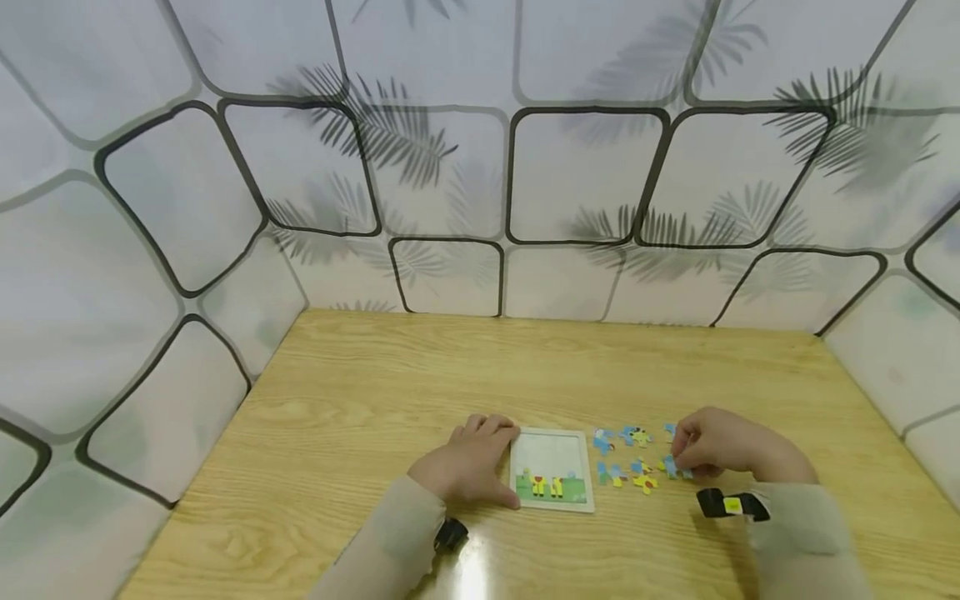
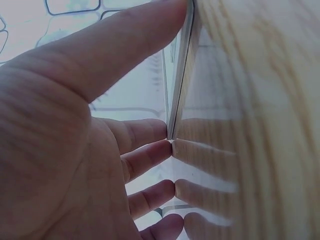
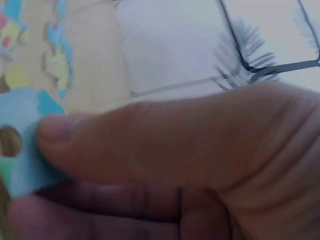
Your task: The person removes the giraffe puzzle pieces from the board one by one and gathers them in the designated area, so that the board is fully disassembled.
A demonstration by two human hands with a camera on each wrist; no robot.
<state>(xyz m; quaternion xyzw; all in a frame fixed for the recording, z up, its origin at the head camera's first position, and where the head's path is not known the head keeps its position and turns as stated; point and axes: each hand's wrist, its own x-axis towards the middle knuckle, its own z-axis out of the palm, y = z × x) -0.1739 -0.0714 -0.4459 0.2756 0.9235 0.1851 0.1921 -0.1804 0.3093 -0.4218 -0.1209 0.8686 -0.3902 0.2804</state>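
Note:
In the head view my left hand (image 1: 468, 467) lies along the left side of a white puzzle tray (image 1: 551, 507). Its thumb and fingertips touch the tray's edge, and the fingers are spread. A strip of green picture with yellow figures (image 1: 557, 487) fills the bottom of the tray. The left wrist view shows the tray edge (image 2: 181, 75) edge-on between thumb and fingers. To the right, my right hand (image 1: 723, 443) pinches a puzzle piece (image 3: 25, 112), light blue with some green, between thumb and fingers.
Several loose puzzle pieces (image 1: 643, 482) lie on the wooden table (image 1: 390, 375) between the tray and my right hand. A patterned cloth wall (image 1: 450, 275) encloses the table at the back and sides.

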